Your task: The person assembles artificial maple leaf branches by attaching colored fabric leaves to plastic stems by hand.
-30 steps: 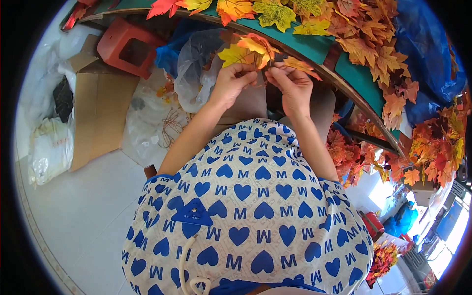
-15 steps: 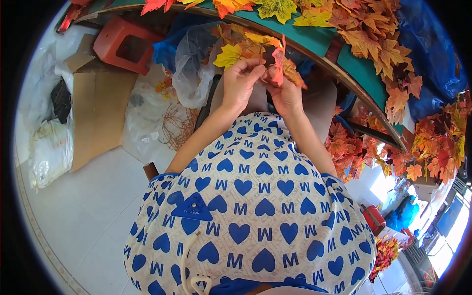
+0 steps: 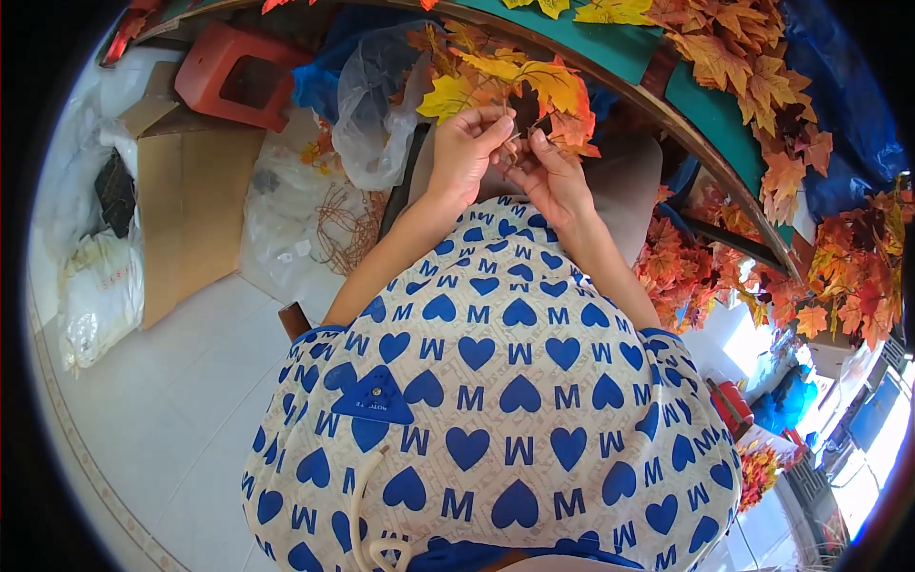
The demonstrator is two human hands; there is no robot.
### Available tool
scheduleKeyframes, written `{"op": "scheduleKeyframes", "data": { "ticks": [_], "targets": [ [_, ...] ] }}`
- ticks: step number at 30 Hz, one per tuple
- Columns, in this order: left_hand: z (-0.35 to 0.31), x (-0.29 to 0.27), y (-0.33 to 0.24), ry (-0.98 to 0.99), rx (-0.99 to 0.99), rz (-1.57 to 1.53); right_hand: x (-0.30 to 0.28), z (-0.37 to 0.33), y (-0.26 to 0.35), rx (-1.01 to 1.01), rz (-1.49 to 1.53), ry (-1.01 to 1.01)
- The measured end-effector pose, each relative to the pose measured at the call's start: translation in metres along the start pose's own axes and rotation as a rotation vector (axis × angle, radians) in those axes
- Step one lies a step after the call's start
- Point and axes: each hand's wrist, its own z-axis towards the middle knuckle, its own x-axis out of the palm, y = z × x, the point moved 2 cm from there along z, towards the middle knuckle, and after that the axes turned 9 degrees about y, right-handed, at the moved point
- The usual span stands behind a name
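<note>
My left hand (image 3: 465, 157) is closed, thumb and forefinger pinching a thin brown stem of an artificial maple leaf garland. Beside it my right hand (image 3: 555, 186) has its fingers curled around the same stem area, with the thumb raised. Yellow-orange fabric leaves (image 3: 553, 88) spread just above both hands, reddish at the right. A yellow leaf (image 3: 444, 97) lies beyond my left hand. The exact spot where the stems meet is small and partly hidden by the fingers.
A green-topped table (image 3: 615, 48) with a curved wooden edge arcs ahead, bearing orange leaf garlands (image 3: 739, 57). At left stand a red plastic stool (image 3: 205, 76) and an open cardboard box (image 3: 195, 219). Clear plastic bags (image 3: 376, 114) and brown wire-like stems (image 3: 345, 229) lie nearby.
The red-orange leaf held between my hands has swung away, and yellow-orange leaves now spread above them. My right thumb has lifted. The view has shifted slightly.
</note>
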Motion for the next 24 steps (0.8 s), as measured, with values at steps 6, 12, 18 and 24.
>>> {"op": "scheduleKeyframes", "data": {
  "ticks": [6,12,18,24],
  "targets": [
    [-0.0023,0.0037,0.0018,0.026,-0.013,0.044,-0.0018,-0.0018,-0.0013,0.054,0.013,-0.064],
    [-0.0017,0.0004,0.0061,0.036,-0.004,0.047,0.0009,-0.0033,-0.0003,0.034,-0.02,-0.046],
    [-0.001,0.0013,0.0066,0.008,0.006,0.034,0.0029,-0.0022,-0.0004,0.029,-0.026,-0.078],
    [0.0005,0.0019,0.0074,-0.009,0.006,0.002,-0.0002,0.0005,-0.0013,0.022,-0.027,-0.078]
  ]
}}
